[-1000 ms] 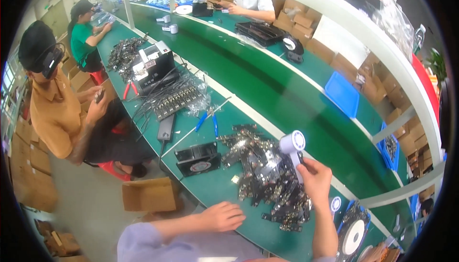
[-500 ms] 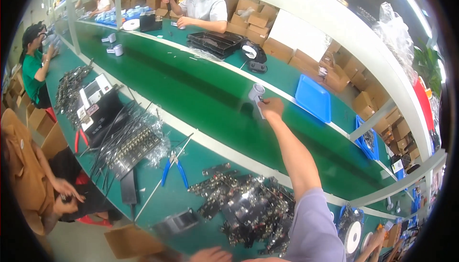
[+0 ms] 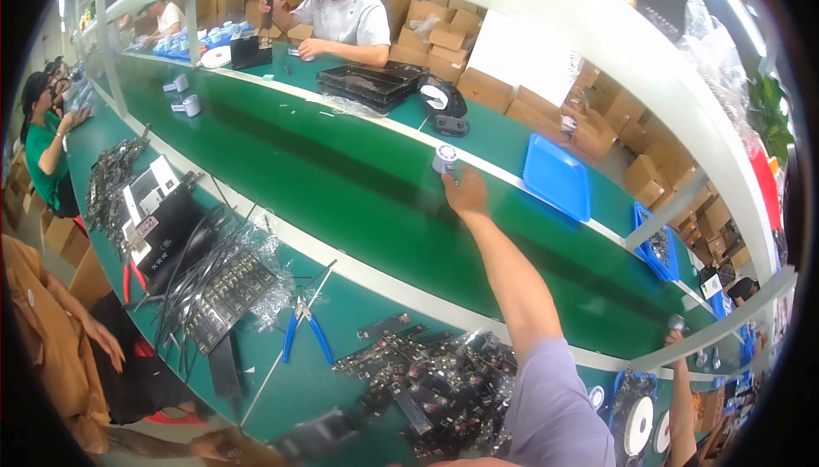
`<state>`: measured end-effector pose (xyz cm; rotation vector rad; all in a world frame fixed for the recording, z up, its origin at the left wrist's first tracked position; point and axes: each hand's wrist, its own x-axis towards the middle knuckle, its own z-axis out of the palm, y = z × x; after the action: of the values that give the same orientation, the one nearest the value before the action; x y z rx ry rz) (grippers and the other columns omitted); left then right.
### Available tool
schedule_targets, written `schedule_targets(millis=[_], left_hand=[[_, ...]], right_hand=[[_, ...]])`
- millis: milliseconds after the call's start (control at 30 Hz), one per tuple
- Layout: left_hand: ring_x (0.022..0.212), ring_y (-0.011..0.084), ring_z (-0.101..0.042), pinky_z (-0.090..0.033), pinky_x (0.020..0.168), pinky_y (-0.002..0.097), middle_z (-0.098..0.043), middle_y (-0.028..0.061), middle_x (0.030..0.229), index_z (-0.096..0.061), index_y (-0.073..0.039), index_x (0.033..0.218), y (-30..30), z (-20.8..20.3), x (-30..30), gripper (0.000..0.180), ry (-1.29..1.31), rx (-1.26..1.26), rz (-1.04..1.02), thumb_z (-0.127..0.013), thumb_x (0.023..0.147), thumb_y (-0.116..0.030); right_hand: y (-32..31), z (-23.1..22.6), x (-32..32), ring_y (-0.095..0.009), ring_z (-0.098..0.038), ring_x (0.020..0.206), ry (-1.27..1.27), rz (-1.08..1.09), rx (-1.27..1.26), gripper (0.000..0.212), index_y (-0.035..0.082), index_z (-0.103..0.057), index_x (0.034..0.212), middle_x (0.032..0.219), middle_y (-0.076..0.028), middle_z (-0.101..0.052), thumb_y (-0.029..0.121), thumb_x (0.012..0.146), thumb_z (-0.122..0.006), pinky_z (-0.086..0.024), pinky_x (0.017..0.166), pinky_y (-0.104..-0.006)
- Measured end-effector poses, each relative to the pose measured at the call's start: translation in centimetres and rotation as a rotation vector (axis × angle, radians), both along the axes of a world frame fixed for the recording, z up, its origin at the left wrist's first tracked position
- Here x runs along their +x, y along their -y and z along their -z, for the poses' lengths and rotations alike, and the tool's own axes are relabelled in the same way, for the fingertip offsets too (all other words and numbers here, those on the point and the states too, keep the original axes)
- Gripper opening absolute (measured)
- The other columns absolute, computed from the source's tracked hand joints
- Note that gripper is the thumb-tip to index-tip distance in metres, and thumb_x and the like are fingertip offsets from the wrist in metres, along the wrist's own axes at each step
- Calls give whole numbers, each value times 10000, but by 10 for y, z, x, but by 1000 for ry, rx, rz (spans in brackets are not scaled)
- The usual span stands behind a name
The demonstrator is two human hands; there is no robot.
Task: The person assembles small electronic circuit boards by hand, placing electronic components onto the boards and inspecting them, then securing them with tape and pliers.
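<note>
My right arm stretches over the green belt (image 3: 341, 181). My right hand (image 3: 467, 192) is closed on a white round-headed handheld device (image 3: 444, 156), near the belt's far edge. Its round face shows a dark ring pattern; my fingers cover the handle. Two similar white devices, one farther back (image 3: 176, 84) and one nearer (image 3: 187, 106), lie on the belt at far left. Below my forearm is a heap of small circuit boards (image 3: 426, 382) on the near bench. Left of it lie blue-handled pliers (image 3: 304, 330). My left hand is out of view.
Near bench, left: black cables and board panel (image 3: 230, 296), red-handled tool (image 3: 134, 279), another board heap (image 3: 115, 181). Across the belt: blue tray (image 3: 556, 177), black trays (image 3: 371, 85), a seated co-worker (image 3: 345, 19). White posts and a rail frame the belt. Co-worker's arm (image 3: 681, 399) at right.
My right hand has moved slightly left with the white device, whose round face now shows more. The left hand has left the lower edge. A co-worker's arm at right has risen toward the belt.
</note>
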<state>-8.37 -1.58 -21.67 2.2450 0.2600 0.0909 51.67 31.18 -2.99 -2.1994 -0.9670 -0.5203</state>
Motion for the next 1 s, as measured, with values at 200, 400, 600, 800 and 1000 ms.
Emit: schedule_targets(millis=[200,400,600,800,1000], left_hand=[[1341,355,-551,-482,1010,550,-637,100,1360,-703,-123,1300,-43,-92,24,447,509,485,-158,-646,885,-276],[972,222,-736,-547,745,341,-751,-33,1034,-774,-197,991,-57,-128,32,222,558,554,-197,-842,787,-254],[1029,287,-697,-504,851,418,-720,15,1039,-761,-169,1016,-46,-166,52,229,459,530,-219,-819,795,-154],[1155,359,-628,-476,968,474,-669,60,1148,-752,-148,1048,-19,-178,70,244,437,522,-161,-805,810,-138],[1219,385,-610,-471,1007,495,-678,79,1180,-740,-110,1120,-16,-172,59,314,396,513,-170,-791,811,-103]], right_hand=[[131,-153,-132,-377,-747,1052,-303,-440,-62,262,-33,-715,1208,1095,-248,-755,76,971,-683,-594,914,-437],[306,-251,-319,-298,-753,1009,17,-1104,25,179,-55,-738,1100,1119,-184,-763,12,935,-715,-602,912,-396],[436,-303,-359,-382,-742,1036,-29,-1143,-66,443,-157,-710,1218,1211,-304,-716,107,867,-650,-601,940,-459],[518,-281,-404,-311,-757,801,190,-624,111,331,-106,-765,1093,999,-211,-786,132,879,-682,-617,727,-437],[588,-223,-394,-312,-747,927,60,206,-202,337,2,-739,1180,1020,-157,-764,-50,847,-763,-603,802,-378]])
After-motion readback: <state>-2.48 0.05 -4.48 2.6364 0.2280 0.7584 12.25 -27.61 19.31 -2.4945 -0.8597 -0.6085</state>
